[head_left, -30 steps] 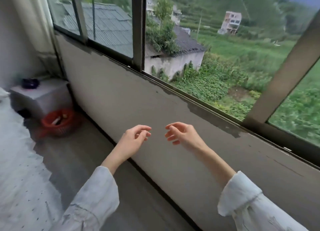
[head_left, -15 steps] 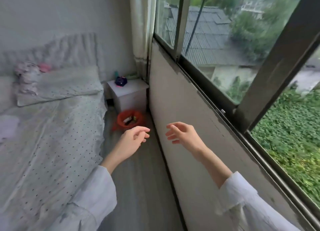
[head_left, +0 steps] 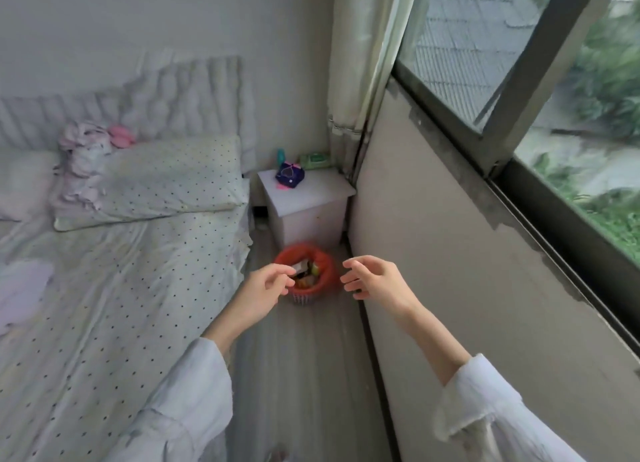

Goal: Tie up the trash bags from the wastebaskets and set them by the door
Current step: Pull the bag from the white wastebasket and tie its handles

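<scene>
A small wastebasket (head_left: 302,298) lined with a red trash bag (head_left: 325,271) stands on the floor in front of the bedside cabinet, with wrappers and other rubbish inside. My left hand (head_left: 265,288) is held out in front of the basket's left side, fingers loosely curled and empty. On the basket's right my right hand (head_left: 375,281) hovers with its fingers apart, also empty. Both hands are in the air, nearer to me than the basket, and neither touches the bag.
A bed (head_left: 104,288) with dotted sheets fills the left. A white bedside cabinet (head_left: 308,205) with small items stands in the corner behind the basket. A grey wall (head_left: 450,253) under the window runs along the right, leaving a narrow floor strip (head_left: 301,375).
The view has swung left from the window toward the bed and corner. The wastebasket now sits between my two hands, which have kept the same raised pose.
</scene>
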Motion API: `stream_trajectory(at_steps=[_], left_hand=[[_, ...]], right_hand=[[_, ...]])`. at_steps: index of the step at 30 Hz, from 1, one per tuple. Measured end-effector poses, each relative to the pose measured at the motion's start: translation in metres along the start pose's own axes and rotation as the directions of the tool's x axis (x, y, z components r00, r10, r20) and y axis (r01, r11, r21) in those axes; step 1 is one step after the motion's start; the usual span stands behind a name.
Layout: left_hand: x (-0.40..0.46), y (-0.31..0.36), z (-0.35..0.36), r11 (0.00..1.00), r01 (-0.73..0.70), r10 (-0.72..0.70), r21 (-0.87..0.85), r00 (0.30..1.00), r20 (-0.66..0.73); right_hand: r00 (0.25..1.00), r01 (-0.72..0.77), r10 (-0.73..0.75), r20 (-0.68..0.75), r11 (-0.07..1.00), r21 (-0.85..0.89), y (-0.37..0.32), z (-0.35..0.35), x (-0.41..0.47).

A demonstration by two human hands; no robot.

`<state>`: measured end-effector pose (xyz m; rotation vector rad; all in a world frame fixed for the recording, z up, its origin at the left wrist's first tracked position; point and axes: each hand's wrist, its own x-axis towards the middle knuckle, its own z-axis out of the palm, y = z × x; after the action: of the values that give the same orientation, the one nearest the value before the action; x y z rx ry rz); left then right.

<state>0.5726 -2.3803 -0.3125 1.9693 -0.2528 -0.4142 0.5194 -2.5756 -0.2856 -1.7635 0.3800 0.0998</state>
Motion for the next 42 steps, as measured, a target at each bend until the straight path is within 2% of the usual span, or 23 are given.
stream_trajectory(at_steps=[8,13,19,23,27,29,32,35,37,40,42], left_hand=[[0.163,-0.024,-0.022,0.992,0.122,-0.122,0.017,0.991,0.055],[0.255,-0.073,-0.009,0.977,0.212,-0.212,0.009,0.976,0.04],[0.341,-0.2,0.026,0.958,0.28,-0.281,0.062,0.959,0.016],[0.395,-0.307,0.056,0.95,0.282,-0.287,0.131,0.958,0.021],[0.442,-0.405,0.082,0.933,0.306,-0.309,0.192,0.951,-0.016],[0.465,-0.459,0.094,0.924,0.296,-0.295,0.244,0.955,-0.043],[0.497,-0.526,0.111,0.892,0.178,-0.149,0.414,0.983,-0.104],[0.533,-0.568,0.123,0.905,0.119,-0.031,0.408,0.976,-0.215],[0.557,-0.594,0.129,0.905,0.18,-0.051,0.386,0.945,-0.322],[0.583,-0.619,0.128,0.884,0.309,-0.158,0.349,0.903,-0.399],[0.591,-0.627,0.129,0.873,0.348,-0.174,0.341,0.876,-0.449]], right_hand=[[0.99,-0.134,0.136,-0.046,0.99,0.032,0.0,-0.007,0.166],[0.981,-0.196,0.196,-0.006,0.981,0.004,0.034,-0.009,0.281],[0.963,-0.267,0.268,0.008,0.961,-0.073,0.142,0.007,0.402],[0.952,-0.307,0.307,-0.024,0.943,-0.127,0.251,0.032,0.469],[0.95,-0.311,0.301,-0.079,0.931,-0.19,0.354,0.053,0.519],[0.964,-0.264,0.249,-0.088,0.918,-0.295,0.405,0.063,0.546],[0.99,-0.132,0.093,-0.108,0.883,-0.451,0.465,0.075,0.582],[0.992,-0.01,-0.065,-0.11,0.818,-0.574,0.503,0.084,0.618],[0.986,0.0,-0.102,-0.133,0.793,-0.61,0.526,0.089,0.642],[0.979,-0.098,-0.032,-0.201,0.792,-0.602,0.547,0.093,0.669],[0.973,-0.12,-0.015,-0.23,0.818,-0.563,0.557,0.096,0.682]])
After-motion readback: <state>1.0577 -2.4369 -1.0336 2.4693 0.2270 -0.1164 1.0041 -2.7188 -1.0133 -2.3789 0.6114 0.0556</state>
